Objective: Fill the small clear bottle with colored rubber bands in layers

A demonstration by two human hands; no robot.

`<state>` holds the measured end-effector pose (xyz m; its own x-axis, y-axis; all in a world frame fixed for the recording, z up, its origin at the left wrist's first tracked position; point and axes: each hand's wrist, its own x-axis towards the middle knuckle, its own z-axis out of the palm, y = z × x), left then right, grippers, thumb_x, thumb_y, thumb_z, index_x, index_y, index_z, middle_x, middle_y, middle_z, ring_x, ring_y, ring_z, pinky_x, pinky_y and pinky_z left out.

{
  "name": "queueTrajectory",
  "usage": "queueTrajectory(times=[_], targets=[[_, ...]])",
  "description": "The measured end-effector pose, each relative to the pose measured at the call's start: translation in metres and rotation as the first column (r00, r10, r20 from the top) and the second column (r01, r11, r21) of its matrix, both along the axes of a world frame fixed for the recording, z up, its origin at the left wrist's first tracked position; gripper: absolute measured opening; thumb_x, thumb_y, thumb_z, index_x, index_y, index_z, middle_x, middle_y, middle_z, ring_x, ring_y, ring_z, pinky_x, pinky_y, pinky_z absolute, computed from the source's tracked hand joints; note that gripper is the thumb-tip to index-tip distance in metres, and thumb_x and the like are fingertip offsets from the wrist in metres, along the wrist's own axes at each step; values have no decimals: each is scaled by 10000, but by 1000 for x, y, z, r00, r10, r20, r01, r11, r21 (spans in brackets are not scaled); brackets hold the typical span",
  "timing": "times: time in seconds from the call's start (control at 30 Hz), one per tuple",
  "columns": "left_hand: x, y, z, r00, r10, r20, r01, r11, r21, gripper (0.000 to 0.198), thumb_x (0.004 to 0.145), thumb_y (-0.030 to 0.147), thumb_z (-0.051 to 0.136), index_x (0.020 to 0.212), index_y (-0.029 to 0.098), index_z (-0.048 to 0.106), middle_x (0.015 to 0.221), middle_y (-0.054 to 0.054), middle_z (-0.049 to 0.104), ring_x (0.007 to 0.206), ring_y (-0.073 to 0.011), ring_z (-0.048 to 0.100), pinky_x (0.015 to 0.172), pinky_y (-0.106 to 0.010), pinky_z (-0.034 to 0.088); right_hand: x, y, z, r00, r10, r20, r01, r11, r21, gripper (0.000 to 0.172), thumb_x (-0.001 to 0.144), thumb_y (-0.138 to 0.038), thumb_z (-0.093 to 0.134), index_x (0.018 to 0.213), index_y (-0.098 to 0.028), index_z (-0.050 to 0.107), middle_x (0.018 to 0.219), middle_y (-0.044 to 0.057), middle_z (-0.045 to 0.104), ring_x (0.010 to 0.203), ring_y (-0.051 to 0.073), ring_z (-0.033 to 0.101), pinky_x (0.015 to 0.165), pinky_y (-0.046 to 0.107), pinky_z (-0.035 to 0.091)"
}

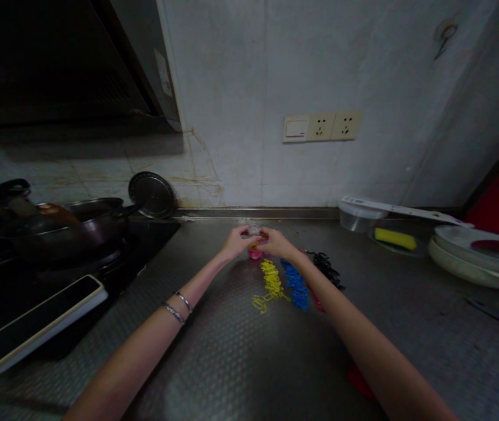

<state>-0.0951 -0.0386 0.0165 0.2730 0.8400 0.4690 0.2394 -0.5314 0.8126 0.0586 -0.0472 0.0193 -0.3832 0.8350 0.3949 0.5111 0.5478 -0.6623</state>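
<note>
Both my hands meet far out on the steel counter (240,351). My left hand (234,241) and my right hand (275,242) are closed round a small clear container (254,230) with something pink (254,254) under it. Just in front lie a row of small loops sorted by colour: a yellow pile (270,285), a blue pile (295,283), a black pile (326,266), and red bits (317,302) half hidden by my right forearm. Two bangles sit on my left wrist (178,306).
A dark wok (82,225) and a pot lid (151,194) stand on the stove at left, with a black-and-white board (34,324) at the near left. At right are a clear tub (357,216), a yellow sponge (395,238) and stacked plates (477,254). Wall sockets (322,126) are behind.
</note>
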Motion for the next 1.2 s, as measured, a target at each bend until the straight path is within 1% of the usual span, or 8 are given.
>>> queueTrajectory(times=[0.17,0.37,0.43,0.53,0.7,0.87,1.0,1.2], targets=[[2,-1,-3,999,-25,22,24,999,22,300,656,313,648,868,101,645,824,-69,658,728,-155,574,676,-262,437,11,0,12,992,77,105,-67,993,-94,290,603,-247,624,853,-102,628,747,25,637,642,120,542,568,212,398],[1,1,-6,999,-26,24,26,999,-22,283,652,353,644,759,92,625,689,-37,616,609,-121,519,571,-232,397,39,-14,61,958,72,278,-14,979,-203,266,630,-259,599,829,-101,676,676,30,641,555,110,526,512,217,393],[0,1,-6,998,-53,20,53,998,-24,296,664,368,633,767,91,621,691,-37,610,608,-117,512,571,-230,392,40,-27,77,954,42,297,12,984,-180,264,650,-241,576,848,-100,678,669,34,640,529,103,517,500,217,390],[-2,0,-5,997,-81,18,81,997,-9,294,664,371,628,759,92,618,681,-31,600,609,-116,502,572,-229,385,30,-52,87,928,101,360,-72,993,-94,233,679,-169,530,844,-108,682,677,34,643,564,104,525,542,219,395],[-2,-5,1,998,-62,11,62,998,8,259,642,338,635,729,95,615,640,-8,571,591,-104,475,569,-221,368,10,-105,63,851,234,471,-268,963,6,228,734,-246,552,900,-137,665,821,61,636,743,146,556,686,261,415],[-2,-9,3,998,-63,27,64,998,-19,278,637,353,637,750,99,620,654,-7,572,595,-106,479,581,-226,369,11,-149,23,849,117,515,-180,981,74,414,755,-422,541,1085,-177,583,1045,105,523,893,192,532,771,308,431],[-2,-10,4,998,-51,27,52,999,-15,259,630,354,642,695,106,609,607,9,538,570,-99,453,559,-220,355,10,-164,8,820,47,571,-146,981,129,456,765,-445,524,1142,-188,543,1017,104,493,914,209,508,770,319,438],[-2,-6,2,998,-56,27,56,998,1,251,627,354,642,648,110,589,570,26,502,538,-87,420,537,-216,338,3,-163,3,796,-29,605,-146,960,238,349,824,-380,461,1053,-146,582,942,106,490,892,207,481,778,331,424]])
